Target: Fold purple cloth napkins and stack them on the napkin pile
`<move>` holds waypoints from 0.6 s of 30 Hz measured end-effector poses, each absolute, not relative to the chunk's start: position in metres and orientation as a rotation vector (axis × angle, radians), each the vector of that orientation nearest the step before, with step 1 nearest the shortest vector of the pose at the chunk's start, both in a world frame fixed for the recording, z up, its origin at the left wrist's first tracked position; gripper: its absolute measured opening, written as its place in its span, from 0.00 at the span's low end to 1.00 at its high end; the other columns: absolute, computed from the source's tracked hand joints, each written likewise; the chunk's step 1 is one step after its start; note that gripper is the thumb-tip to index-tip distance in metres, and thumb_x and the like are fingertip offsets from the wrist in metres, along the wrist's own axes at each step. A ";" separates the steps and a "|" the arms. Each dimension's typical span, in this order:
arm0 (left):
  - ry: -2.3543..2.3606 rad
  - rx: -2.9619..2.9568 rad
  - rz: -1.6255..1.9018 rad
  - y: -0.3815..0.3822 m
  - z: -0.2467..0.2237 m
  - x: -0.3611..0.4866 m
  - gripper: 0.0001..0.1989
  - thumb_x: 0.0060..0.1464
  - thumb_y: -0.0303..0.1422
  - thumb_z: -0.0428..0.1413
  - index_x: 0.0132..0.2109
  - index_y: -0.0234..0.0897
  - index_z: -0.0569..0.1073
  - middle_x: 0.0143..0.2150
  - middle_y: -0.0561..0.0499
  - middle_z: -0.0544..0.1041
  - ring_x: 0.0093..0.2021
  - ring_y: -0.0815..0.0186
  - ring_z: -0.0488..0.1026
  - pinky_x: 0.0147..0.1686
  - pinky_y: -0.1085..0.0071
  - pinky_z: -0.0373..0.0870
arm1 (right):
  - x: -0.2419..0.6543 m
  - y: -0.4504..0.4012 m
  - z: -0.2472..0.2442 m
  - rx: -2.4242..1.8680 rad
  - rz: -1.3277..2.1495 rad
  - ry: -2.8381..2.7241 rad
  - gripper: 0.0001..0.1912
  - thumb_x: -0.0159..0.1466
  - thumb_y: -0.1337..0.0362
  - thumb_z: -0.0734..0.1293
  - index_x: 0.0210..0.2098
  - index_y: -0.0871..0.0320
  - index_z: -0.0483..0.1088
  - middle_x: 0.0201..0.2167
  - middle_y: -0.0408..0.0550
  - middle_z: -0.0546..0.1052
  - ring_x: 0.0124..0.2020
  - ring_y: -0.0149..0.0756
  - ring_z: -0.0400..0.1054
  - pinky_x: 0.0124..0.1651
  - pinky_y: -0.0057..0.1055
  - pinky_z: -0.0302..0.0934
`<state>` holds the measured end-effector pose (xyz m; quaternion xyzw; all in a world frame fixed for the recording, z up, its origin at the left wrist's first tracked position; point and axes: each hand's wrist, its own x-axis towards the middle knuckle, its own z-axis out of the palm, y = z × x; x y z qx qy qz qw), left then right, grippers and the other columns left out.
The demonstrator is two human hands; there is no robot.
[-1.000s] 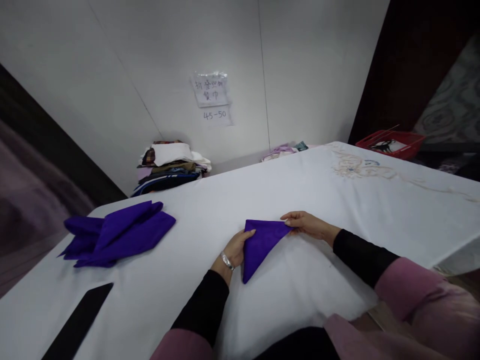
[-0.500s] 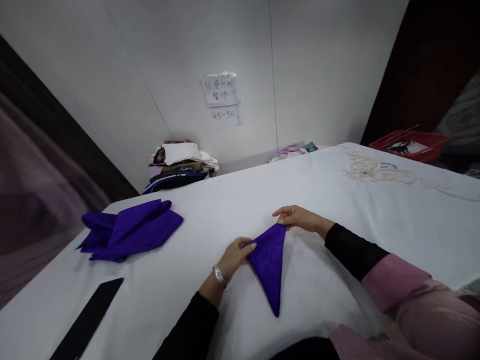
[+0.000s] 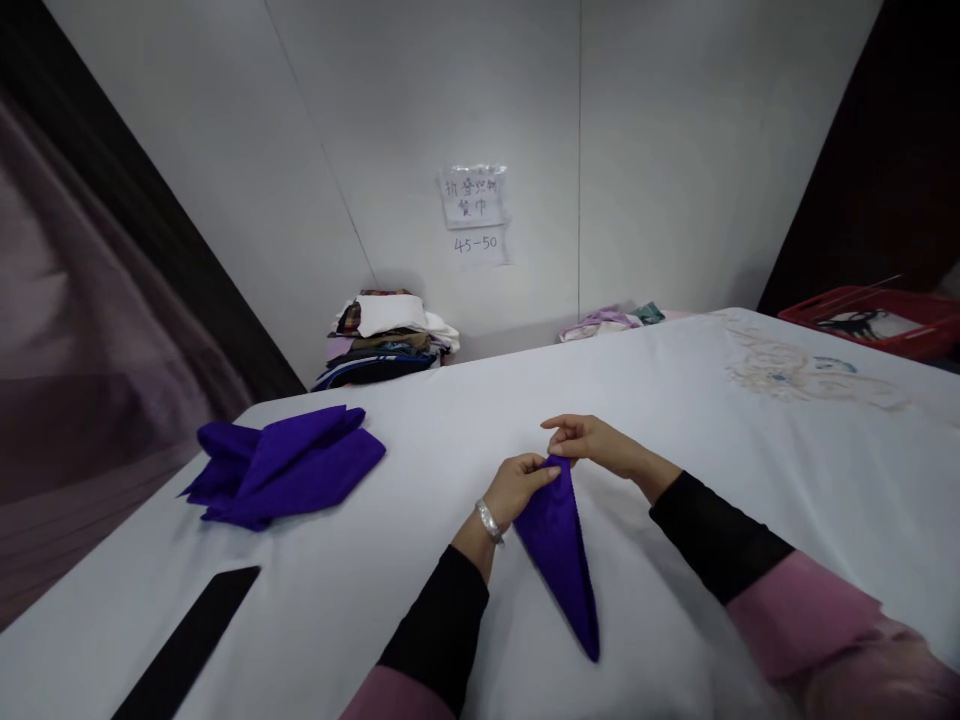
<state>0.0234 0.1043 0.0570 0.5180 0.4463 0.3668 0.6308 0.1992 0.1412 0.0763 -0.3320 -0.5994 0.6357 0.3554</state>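
Note:
A folded purple cloth [image 3: 564, 560] hangs from both hands over the white-covered table, narrowing to a point at its lower end. My left hand [image 3: 521, 485], with a silver bracelet at the wrist, pinches its upper left part between thumb and fingers. At the top corner my right hand [image 3: 581, 441] grips the cloth with thumb and fingertips, its index finger stretched to the left. The two hands are close together, nearly touching. Another purple cloth [image 3: 289, 470] lies loosely folded at the left of the table.
A black strip [image 3: 191, 640] lies at the front left of the white tabletop [image 3: 420, 440]. Stacked clothes [image 3: 390, 340] and smaller fabrics [image 3: 611, 322] sit by the wall. A red basket [image 3: 911, 340] stands at the far right. Paper signs [image 3: 474, 210] hang on the wall.
My left hand has moved right, closer to my right hand. The held cloth has gone from a wide triangle to a narrower folded shape. The view has shifted slightly.

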 end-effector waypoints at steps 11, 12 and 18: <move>1.077 1.100 1.047 0.107 0.056 0.019 0.13 0.39 0.40 0.63 0.28 0.34 0.74 0.24 0.55 0.74 0.24 0.72 0.67 0.28 0.74 0.63 | 0.187 0.134 0.056 -0.805 1.658 -1.246 0.29 0.51 0.62 0.73 0.51 0.56 0.64 0.27 0.38 0.71 0.28 0.28 0.65 0.35 0.31 0.59; 1.076 1.111 1.050 0.106 0.056 0.020 0.13 0.40 0.40 0.63 0.29 0.34 0.74 0.25 0.54 0.75 0.25 0.71 0.67 0.28 0.74 0.63 | 0.187 0.133 0.057 -0.803 1.621 -1.261 0.29 0.51 0.63 0.73 0.51 0.56 0.64 0.27 0.38 0.71 0.27 0.28 0.65 0.34 0.31 0.59; 1.069 1.185 1.056 0.100 0.061 0.020 0.12 0.43 0.40 0.62 0.31 0.34 0.75 0.27 0.53 0.75 0.26 0.71 0.67 0.29 0.74 0.63 | 0.182 0.127 0.060 -0.790 1.455 -1.290 0.26 0.51 0.63 0.72 0.48 0.55 0.66 0.26 0.38 0.70 0.27 0.28 0.64 0.34 0.31 0.59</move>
